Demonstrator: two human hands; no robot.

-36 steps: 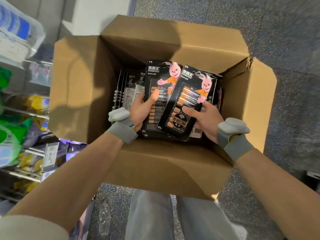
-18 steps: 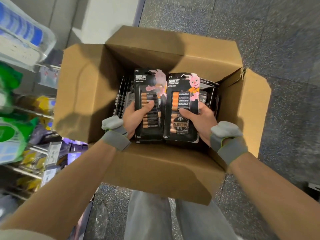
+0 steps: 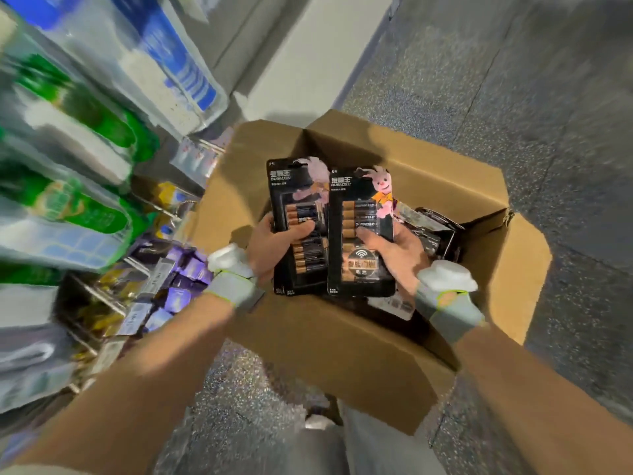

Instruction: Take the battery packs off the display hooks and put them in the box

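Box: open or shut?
Open. The box has its flaps spread outward, and loose packs lie visible inside it.

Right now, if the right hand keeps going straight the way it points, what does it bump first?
Probably the other battery pack, held by the left hand. The right hand points up and left with its own pack, and the two packs sit edge to edge. Depth is hard to judge.

matt cardboard box [image 3: 329, 341], glossy plastic battery packs [image 3: 359, 231]
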